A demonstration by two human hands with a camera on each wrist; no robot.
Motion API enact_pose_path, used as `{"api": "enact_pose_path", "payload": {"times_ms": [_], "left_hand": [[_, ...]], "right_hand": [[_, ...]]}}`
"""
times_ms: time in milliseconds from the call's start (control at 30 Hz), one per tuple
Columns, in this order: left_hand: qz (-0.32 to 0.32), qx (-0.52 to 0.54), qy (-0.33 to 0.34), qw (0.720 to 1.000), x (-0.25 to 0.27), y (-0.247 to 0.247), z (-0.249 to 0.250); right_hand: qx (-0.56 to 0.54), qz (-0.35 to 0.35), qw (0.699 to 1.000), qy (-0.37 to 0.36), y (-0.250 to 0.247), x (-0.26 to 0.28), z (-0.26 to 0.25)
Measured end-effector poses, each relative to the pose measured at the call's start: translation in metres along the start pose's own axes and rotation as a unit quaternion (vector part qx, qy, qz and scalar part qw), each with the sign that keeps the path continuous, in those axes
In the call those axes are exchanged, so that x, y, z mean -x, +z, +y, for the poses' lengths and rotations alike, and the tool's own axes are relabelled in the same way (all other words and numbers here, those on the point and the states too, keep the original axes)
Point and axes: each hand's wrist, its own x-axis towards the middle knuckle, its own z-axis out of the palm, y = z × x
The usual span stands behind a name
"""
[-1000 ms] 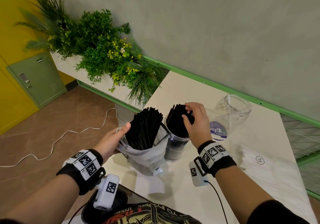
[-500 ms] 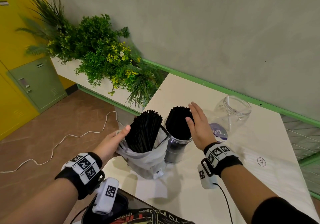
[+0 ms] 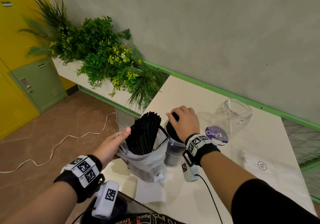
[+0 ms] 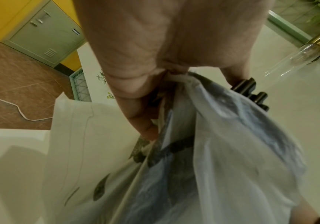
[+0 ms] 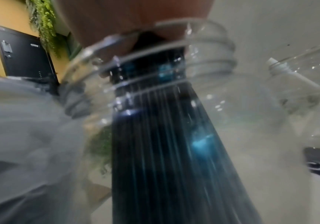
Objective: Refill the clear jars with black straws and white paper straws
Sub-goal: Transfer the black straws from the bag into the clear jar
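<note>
- Head view, looking down: a bundle of black straws (image 3: pixel 171 128) stands in a clear jar (image 3: pixel 173 152) on a white table (image 3: pixel 199 189), near its left edge.
- Right hand (image 3: pixel 186 121) lies over the tops of those straws with its fingers curled down onto them. Whether they grip a few straws or only press on them cannot be told from any view.
- Right wrist view, blurred: the same dark bundle shows through the ribbed neck of the jar, with the palm above it.
- Just left of the jar, touching it, stands a thin white bag (image 3: pixel 145 161) holding more black straws (image 3: pixel 143 135), which lean and fan out above its mouth.
- Left hand (image 3: pixel 112 146) pinches the bag's rim between thumb and curled fingers, keeping the mouth open and the bag upright.
- Further right stands a second clear jar (image 3: pixel 233 116), open, with one white straw (image 3: pixel 229 113) inside. A purple lid (image 3: pixel 216 134) lies on the table between the two jars.
- Packets of white paper straws (image 3: pixel 256 165) lie flat on the table to the right.
- Beyond the table are a planter (image 3: pixel 103 59), a grey wall and a white cable on the brown floor.
- Judgement: the step seems to be settling the black straws into the first jar. Doing it well probably means pressing evenly so the ends level out without bending, while the left hand keeps the bag from tipping.
</note>
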Motion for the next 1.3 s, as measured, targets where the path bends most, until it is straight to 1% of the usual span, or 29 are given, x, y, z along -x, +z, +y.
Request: {"api": "enact_pose_path", "payload": {"times_ms": [133,233,300,433,467,600,667,767,867,1000,1133,1300], "left_hand": [[0.010,0.006,0.001,1.000,0.003,0.001,0.002],[0.009,-0.002,0.007,1.000,0.006,0.003,0.004],[0.011,-0.003,0.005,1.000,0.007,0.004,0.005],[0.012,-0.004,0.005,1.000,0.008,0.004,0.003],[0.010,0.000,0.004,1.000,0.007,0.003,0.002],[0.009,0.007,0.003,1.000,0.007,0.000,-0.002],[0.008,0.007,-0.002,1.000,0.007,-0.002,-0.004],[0.004,0.009,-0.008,1.000,0.006,-0.003,-0.006],[0.004,0.010,-0.005,1.000,0.007,-0.002,-0.005],[0.004,0.008,-0.005,1.000,0.007,-0.001,-0.004],[0.001,0.017,-0.002,1.000,0.006,-0.002,-0.006],[-0.003,0.022,-0.001,1.000,0.006,-0.002,-0.007]], "right_hand": [[0.012,0.086,0.996,-0.036,-0.007,-0.003,0.004],[0.031,0.108,0.993,-0.046,-0.016,-0.012,0.004],[0.047,0.091,0.994,-0.043,-0.019,-0.015,0.006],[0.070,0.011,0.997,-0.028,-0.017,-0.014,0.009],[0.068,0.002,0.997,-0.027,-0.017,-0.014,0.009],[0.029,0.030,0.999,-0.029,-0.021,-0.015,0.009],[0.028,0.018,0.999,-0.024,-0.022,-0.017,0.009],[0.024,-0.013,1.000,0.002,-0.024,-0.020,0.011],[-0.009,0.002,1.000,0.021,-0.025,-0.020,0.012],[-0.020,-0.006,0.999,0.025,-0.022,-0.018,0.013],[-0.043,0.030,0.998,0.020,-0.023,-0.016,0.014],[-0.058,0.004,0.997,0.058,-0.026,-0.016,0.013]]}}
